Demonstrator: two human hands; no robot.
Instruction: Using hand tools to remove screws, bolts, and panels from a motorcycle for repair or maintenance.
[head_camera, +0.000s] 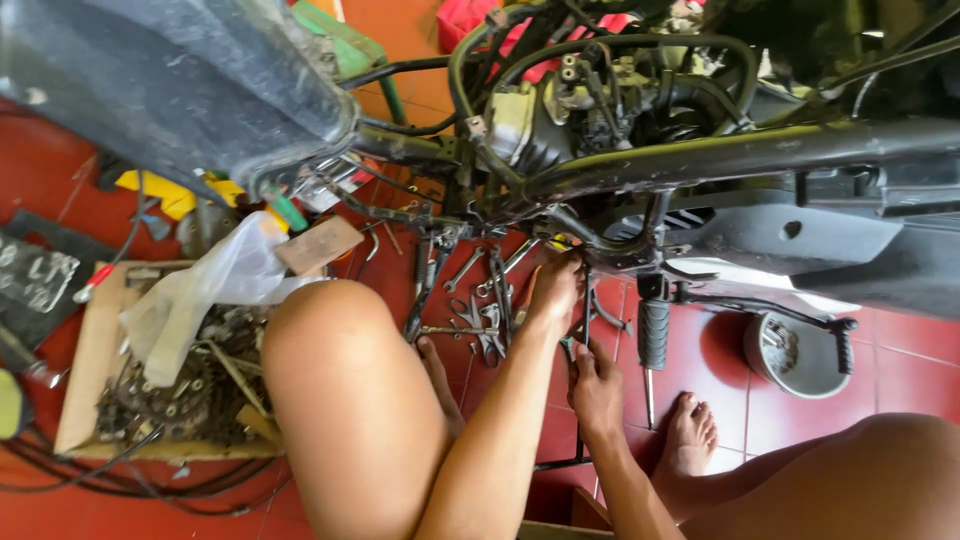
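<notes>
Red floor tiles (905, 375) show bare only at the far right and in a strip between the knees; elsewhere the room is crowded. At the left, a shallow wooden tray (90, 370) holds a heap of rusty bolts and small parts (190, 395), with a crumpled clear plastic bag (215, 275) lying over its upper edge and black cables (120, 480) looping along its lower edge. Just right of the bare knee, loose wrenches and spanners (480, 305) lie scattered on the floor under the motorcycle frame (700, 155). The left hand (555, 290) reaches up to the underside of the frame, fingers closed around a part there; what exactly it grips I cannot tell. The right hand (595, 385) sits just below it, fingers curled around a thin dark tool (583, 330) standing upright toward the same spot. Further right, a black footpeg (653, 335) hangs beside the hands, and a round grey bowl (800, 355) holds a few small metal pieces.
</notes>
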